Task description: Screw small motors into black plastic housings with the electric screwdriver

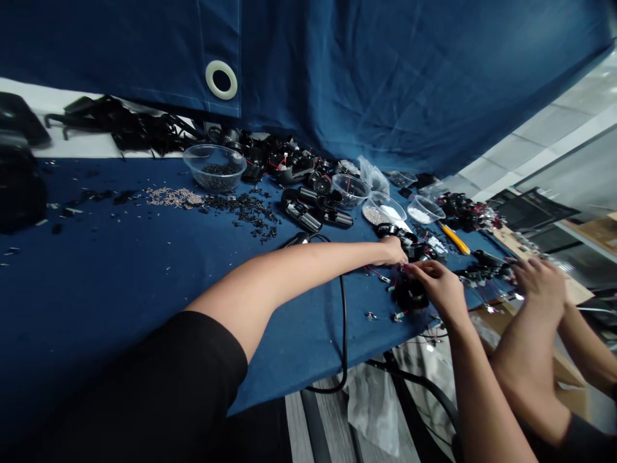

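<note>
Black part [409,296] by table edge [289,382]: right hand [438,284] grips it; left hand's [393,251] grip unclear.

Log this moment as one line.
left hand: at small black parts | right hand: over black wired part | nearby: co-worker's hands, yellow-handled tool, clear bowls | surface: blue cloth

Clear plastic bowls [195,168]: four counted. Yellow-handled tool [454,239]: one. Black cable [343,321]: one. White grommet ring [221,80] in the blue tarpaulin [385,77]: one. Black round component [409,297] with red wires: one. Loose black screws [250,215]: too many to count.
</note>
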Action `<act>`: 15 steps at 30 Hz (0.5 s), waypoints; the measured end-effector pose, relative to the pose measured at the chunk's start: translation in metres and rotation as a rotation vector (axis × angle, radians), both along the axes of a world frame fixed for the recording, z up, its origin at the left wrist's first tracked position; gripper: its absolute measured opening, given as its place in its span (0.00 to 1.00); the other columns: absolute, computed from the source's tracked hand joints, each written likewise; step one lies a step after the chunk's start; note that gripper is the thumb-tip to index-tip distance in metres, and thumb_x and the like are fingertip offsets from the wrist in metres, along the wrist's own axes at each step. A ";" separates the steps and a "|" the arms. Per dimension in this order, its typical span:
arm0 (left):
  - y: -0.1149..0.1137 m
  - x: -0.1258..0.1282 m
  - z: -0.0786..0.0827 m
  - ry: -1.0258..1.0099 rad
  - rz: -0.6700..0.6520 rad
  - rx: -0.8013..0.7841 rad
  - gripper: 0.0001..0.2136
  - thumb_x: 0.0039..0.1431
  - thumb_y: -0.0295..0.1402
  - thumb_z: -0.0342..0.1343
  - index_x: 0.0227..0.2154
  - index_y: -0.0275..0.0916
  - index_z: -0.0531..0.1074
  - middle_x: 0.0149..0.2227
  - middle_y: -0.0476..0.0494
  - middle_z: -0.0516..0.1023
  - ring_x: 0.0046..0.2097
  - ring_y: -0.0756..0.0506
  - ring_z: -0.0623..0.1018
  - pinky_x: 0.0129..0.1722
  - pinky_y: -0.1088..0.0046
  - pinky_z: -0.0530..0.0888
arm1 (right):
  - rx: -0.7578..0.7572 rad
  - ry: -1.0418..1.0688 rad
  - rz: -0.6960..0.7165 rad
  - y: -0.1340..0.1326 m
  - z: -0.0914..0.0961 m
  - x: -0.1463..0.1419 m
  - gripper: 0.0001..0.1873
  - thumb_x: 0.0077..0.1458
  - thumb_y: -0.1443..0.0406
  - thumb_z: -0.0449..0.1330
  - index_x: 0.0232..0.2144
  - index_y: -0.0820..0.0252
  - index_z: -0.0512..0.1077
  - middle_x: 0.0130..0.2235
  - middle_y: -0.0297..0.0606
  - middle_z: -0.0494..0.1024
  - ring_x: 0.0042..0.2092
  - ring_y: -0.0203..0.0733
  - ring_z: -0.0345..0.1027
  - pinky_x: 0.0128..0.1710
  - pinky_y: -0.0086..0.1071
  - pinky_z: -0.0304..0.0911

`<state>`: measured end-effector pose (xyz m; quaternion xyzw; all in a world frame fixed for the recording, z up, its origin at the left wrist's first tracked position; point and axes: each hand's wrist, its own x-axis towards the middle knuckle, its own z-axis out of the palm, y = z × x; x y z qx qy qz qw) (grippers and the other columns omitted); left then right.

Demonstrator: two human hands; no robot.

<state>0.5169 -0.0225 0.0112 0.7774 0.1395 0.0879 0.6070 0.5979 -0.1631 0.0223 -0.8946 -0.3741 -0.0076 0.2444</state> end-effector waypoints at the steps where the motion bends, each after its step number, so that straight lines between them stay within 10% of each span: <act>1: 0.000 0.000 0.000 0.044 -0.019 -0.021 0.13 0.63 0.37 0.51 0.47 0.37 0.69 0.49 0.41 0.70 0.46 0.44 0.74 0.45 0.63 0.73 | -0.003 0.002 0.021 0.000 0.000 -0.001 0.24 0.42 0.46 0.57 0.31 0.58 0.75 0.32 0.40 0.78 0.36 0.47 0.71 0.34 0.34 0.60; 15: -0.006 -0.009 0.008 0.162 -0.052 -0.256 0.15 0.62 0.37 0.52 0.49 0.35 0.67 0.49 0.39 0.70 0.46 0.44 0.74 0.44 0.61 0.74 | -0.078 0.085 0.064 0.006 0.001 0.002 0.24 0.40 0.49 0.59 0.30 0.63 0.77 0.26 0.41 0.78 0.26 0.42 0.68 0.24 0.29 0.56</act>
